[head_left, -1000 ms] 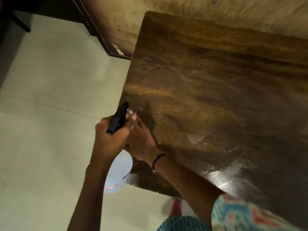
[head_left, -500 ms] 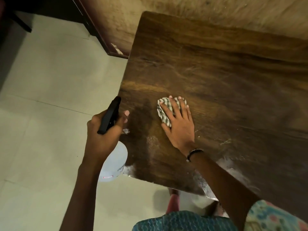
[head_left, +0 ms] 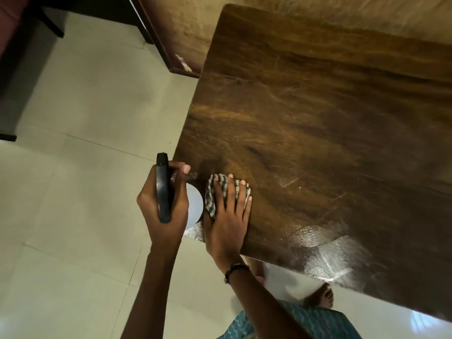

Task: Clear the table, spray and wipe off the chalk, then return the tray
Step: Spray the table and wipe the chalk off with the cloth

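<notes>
Wiping is under way: the right hand (head_left: 226,216) presses flat, fingers straight, on a checked cloth (head_left: 220,189) at the near corner of the table (head_left: 318,118). Just left of it, the left hand (head_left: 163,206) grips the spray bottle (head_left: 163,189). Faint chalk streaks remain to the cloth's right. No tray is in view, so returning it seems left.

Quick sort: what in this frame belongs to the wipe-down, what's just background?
In use:
- checked cloth, pressed flat under the right hand
- spray bottle, gripped by the left hand
- wooden table, pale chalk smears near its front edge

Background:
- tiled floor
- dark furniture legs
- black wrist bracelet
</notes>
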